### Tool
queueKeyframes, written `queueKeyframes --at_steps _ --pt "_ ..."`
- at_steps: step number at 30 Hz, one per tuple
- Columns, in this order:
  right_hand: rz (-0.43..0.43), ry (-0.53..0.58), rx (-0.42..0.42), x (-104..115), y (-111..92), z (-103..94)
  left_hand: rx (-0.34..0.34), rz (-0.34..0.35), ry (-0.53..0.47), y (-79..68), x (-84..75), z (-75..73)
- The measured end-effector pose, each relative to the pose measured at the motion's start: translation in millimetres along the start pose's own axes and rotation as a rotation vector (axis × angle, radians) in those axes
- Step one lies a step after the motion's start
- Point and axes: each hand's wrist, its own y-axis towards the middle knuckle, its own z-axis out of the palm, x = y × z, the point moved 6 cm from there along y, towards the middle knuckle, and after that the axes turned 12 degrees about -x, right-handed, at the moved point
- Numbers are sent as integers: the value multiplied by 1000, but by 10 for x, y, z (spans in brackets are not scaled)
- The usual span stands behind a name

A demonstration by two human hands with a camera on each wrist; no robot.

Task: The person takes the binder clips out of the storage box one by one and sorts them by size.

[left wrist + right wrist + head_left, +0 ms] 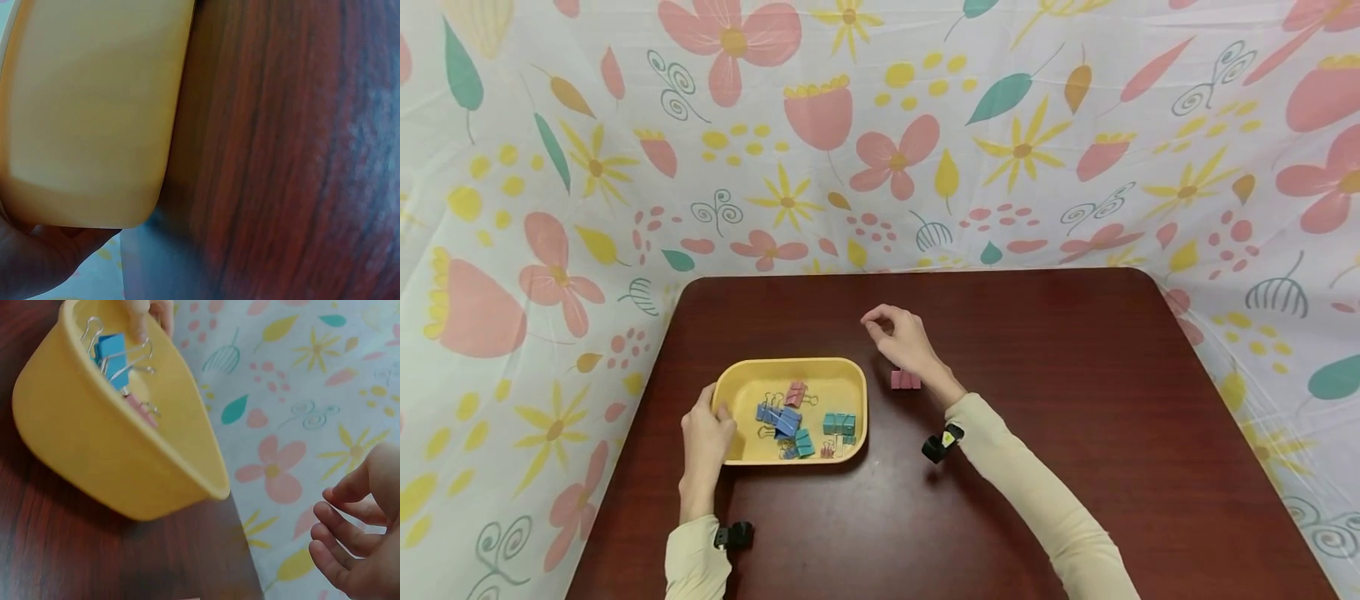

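Note:
A yellow plastic tub rests on the table, holding several binder clips in blue, teal and pink, some smaller ones among them. My left hand grips its left end, thumb over the rim and fingers outside; the left wrist view shows the tub's outer wall beside that hand. Right of the tub, a pink binder clip lies on the table, partly hidden by my right wrist. Beyond that clip hovers my right hand, fingers loosely curled, with nothing visible in them in the right wrist view.
The dark reddish-brown wooden table has rounded far corners. A white cloth with printed flowers and leaves hangs behind it and along both sides. Each wrist wears a small black camera, one on the left and one on the right.

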Motion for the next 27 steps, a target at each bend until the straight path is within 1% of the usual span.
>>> queueKeyframes --at_steps 6,10,14,17,20,23,25,27 --pt "-21 19 40 159 -7 129 4 -11 -7 -8 11 -26" --pt "-33 26 64 269 -30 237 1 -6 -13 10 8 -38" --pt "-56 34 85 382 -51 377 -11 2 -21 42 -4 -35" --pt "-78 40 118 448 -95 511 -12 2 -27 53 -9 -13" --pt "-90 43 176 502 -177 660 -5 1 -30 45 -2 17" --pt "-105 60 254 577 -291 806 -2 -2 -31 34 15 33" --pt "-126 76 309 637 -365 905 -5 -4 -32 31 28 30" --pt "-159 68 363 689 -440 1013 -7 -11 -35 30 41 23"
